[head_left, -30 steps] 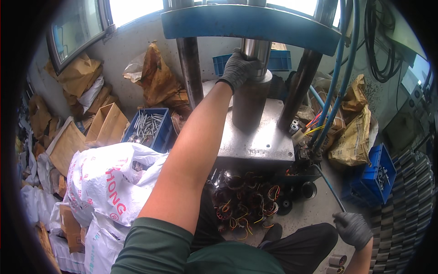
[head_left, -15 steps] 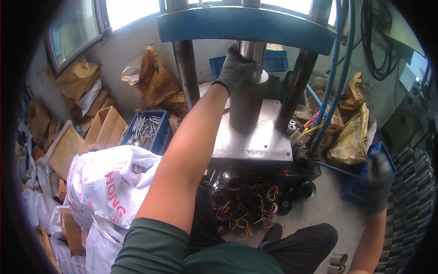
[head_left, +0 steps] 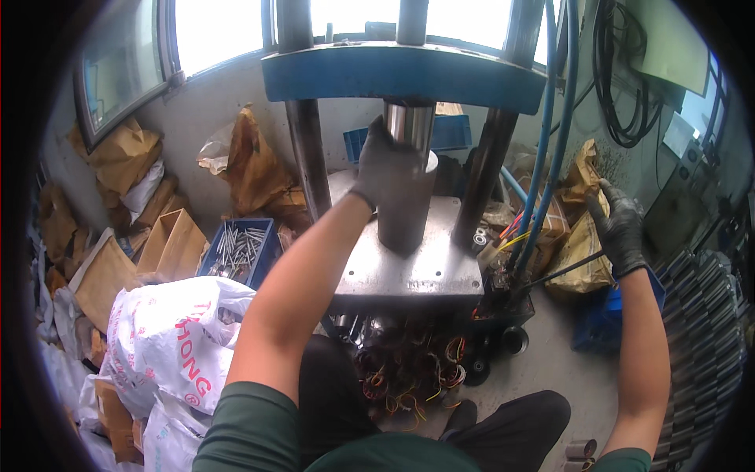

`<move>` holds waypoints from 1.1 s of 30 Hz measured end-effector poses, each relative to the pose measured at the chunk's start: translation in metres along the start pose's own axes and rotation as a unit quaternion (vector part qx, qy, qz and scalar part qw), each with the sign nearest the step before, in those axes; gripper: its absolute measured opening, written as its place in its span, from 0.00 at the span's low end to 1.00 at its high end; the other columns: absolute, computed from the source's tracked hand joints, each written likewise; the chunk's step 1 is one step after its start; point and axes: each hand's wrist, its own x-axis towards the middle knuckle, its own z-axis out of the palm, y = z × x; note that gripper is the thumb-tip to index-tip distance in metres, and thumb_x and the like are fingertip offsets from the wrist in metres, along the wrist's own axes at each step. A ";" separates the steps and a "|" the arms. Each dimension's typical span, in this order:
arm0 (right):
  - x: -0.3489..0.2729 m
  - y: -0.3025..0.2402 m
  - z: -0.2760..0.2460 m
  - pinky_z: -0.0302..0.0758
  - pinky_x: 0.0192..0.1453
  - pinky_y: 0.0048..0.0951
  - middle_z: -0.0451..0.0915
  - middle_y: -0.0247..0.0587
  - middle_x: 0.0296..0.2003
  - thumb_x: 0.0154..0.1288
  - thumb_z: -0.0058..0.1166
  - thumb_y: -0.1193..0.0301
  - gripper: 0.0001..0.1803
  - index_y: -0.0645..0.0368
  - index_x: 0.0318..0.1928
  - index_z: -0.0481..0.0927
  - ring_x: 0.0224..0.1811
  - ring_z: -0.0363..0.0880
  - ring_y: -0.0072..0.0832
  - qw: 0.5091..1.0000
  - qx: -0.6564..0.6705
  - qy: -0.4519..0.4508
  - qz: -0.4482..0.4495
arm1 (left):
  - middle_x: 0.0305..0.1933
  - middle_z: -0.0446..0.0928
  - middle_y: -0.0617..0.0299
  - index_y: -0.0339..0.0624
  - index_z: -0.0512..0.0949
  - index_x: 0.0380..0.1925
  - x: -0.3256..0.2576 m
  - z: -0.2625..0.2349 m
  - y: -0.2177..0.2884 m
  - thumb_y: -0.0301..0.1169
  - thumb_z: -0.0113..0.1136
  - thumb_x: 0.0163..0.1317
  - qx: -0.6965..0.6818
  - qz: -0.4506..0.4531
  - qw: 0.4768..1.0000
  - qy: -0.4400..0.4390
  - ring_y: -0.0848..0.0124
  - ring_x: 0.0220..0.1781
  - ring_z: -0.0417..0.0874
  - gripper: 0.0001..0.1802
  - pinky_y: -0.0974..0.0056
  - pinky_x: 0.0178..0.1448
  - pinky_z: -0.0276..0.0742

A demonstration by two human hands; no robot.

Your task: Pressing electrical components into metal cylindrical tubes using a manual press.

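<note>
My left hand, in a dark grey glove, is at the upper part of a grey metal cylinder standing on the press bed. Motion smears its fingers, so I cannot make out whether they grip the cylinder. Just above, the press's shiny ram comes down to the cylinder's top; the hand partly hides where they meet. Off to the right, my gloved right hand is raised with its fingers apart. Its heel is by the outer end of a thin dark lever, and I see no grip around it.
The blue crossbeam spans dark columns above the steel bed plate. Blue hoses hang at the right. Wired motor parts lie beneath. White sacks and a blue bin of metal shafts are left; stacked metal parts are right.
My right hand has risen from beside the blue bin, and the lever now slants upward instead of downward. My left hand has shifted a little lower on the cylinder. The whole view has shifted.
</note>
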 end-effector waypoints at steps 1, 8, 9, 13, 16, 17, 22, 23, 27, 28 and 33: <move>-0.005 0.006 0.000 0.72 0.71 0.47 0.85 0.53 0.56 0.72 0.61 0.45 0.36 0.64 0.63 0.82 0.62 0.82 0.49 1.000 -0.014 0.009 -0.019 | 0.53 0.78 0.49 0.37 0.72 0.56 -0.024 0.024 0.015 0.28 0.71 0.59 0.274 0.078 0.958 0.023 0.61 0.51 0.85 0.27 0.58 0.52 0.85; -0.029 -0.005 -0.014 0.77 0.67 0.49 0.77 0.61 0.63 0.64 0.72 0.58 0.42 0.63 0.73 0.70 0.65 0.78 0.57 0.992 -0.003 0.076 -0.105 | 0.61 0.78 0.55 0.39 0.66 0.68 -0.161 0.025 0.027 0.20 0.71 0.55 -0.028 0.016 0.992 0.119 0.62 0.60 0.84 0.39 0.56 0.60 0.88; -0.036 -0.016 -0.024 0.79 0.64 0.48 0.77 0.60 0.60 0.63 0.71 0.60 0.40 0.62 0.72 0.71 0.62 0.79 0.57 0.994 0.044 0.046 -0.094 | 0.61 0.78 0.55 0.39 0.66 0.68 -0.178 0.017 0.018 0.20 0.71 0.55 -0.033 0.019 0.991 0.125 0.62 0.60 0.84 0.39 0.56 0.60 0.88; -0.097 -0.022 -0.042 0.82 0.48 0.46 0.81 0.57 0.48 0.61 0.70 0.65 0.34 0.60 0.66 0.74 0.48 0.84 0.53 0.980 0.105 -0.060 -0.160 | 0.58 0.80 0.53 0.39 0.68 0.66 -0.219 -0.009 -0.002 0.21 0.69 0.58 -0.169 -0.053 0.965 0.191 0.61 0.59 0.86 0.35 0.55 0.61 0.88; -0.160 -0.061 -0.078 0.81 0.51 0.46 0.83 0.53 0.46 0.57 0.71 0.66 0.29 0.58 0.59 0.80 0.47 0.83 0.50 0.951 0.002 -0.187 -0.245 | 0.55 0.81 0.51 0.37 0.69 0.66 -0.225 -0.011 -0.001 0.25 0.68 0.62 -0.247 -0.123 0.943 0.187 0.58 0.57 0.88 0.32 0.53 0.62 0.88; -0.164 -0.092 -0.085 0.79 0.56 0.49 0.83 0.51 0.48 0.56 0.71 0.66 0.28 0.58 0.57 0.81 0.49 0.83 0.50 0.942 -0.019 -0.202 -0.267 | 0.56 0.81 0.52 0.37 0.69 0.65 -0.225 -0.014 -0.003 0.26 0.68 0.63 -0.250 -0.130 0.942 0.185 0.59 0.57 0.88 0.30 0.53 0.62 0.88; -0.144 -0.205 -0.040 0.74 0.68 0.55 0.83 0.50 0.52 0.54 0.74 0.65 0.31 0.60 0.58 0.79 0.55 0.82 0.52 0.931 0.132 -0.205 -0.273 | 0.61 0.78 0.55 0.43 0.66 0.70 -0.230 -0.026 -0.020 0.30 0.73 0.62 -0.214 -0.159 0.944 0.195 0.61 0.64 0.82 0.38 0.51 0.67 0.83; -0.136 -0.220 -0.012 0.75 0.67 0.53 0.83 0.51 0.52 0.54 0.74 0.65 0.31 0.61 0.58 0.79 0.55 0.82 0.53 0.928 0.171 -0.184 -0.275 | 0.61 0.78 0.54 0.43 0.66 0.69 -0.231 -0.027 -0.021 0.30 0.74 0.63 -0.222 -0.161 0.940 0.203 0.60 0.63 0.83 0.37 0.52 0.63 0.86; -0.101 -0.281 0.072 0.79 0.65 0.44 0.81 0.57 0.54 0.54 0.77 0.67 0.39 0.64 0.64 0.72 0.57 0.82 0.55 0.906 0.327 -0.186 -0.195 | 0.60 0.79 0.53 0.43 0.66 0.69 -0.229 -0.031 -0.018 0.30 0.74 0.63 -0.244 -0.202 0.930 0.183 0.59 0.60 0.85 0.37 0.51 0.60 0.88; -0.097 -0.285 0.085 0.79 0.65 0.44 0.81 0.57 0.54 0.54 0.77 0.67 0.39 0.64 0.64 0.72 0.57 0.82 0.55 0.905 0.328 -0.185 -0.197 | 0.59 0.79 0.53 0.42 0.66 0.69 -0.229 -0.033 -0.022 0.30 0.74 0.63 -0.262 -0.207 0.926 0.178 0.58 0.59 0.85 0.37 0.51 0.59 0.89; -0.087 -0.299 0.142 0.79 0.64 0.37 0.81 0.51 0.56 0.54 0.80 0.67 0.44 0.65 0.67 0.68 0.58 0.82 0.37 0.769 0.543 -0.335 -0.041 | 0.60 0.78 0.52 0.42 0.67 0.68 -0.225 -0.034 -0.018 0.31 0.74 0.63 -0.256 -0.215 0.919 0.211 0.59 0.60 0.84 0.36 0.52 0.61 0.88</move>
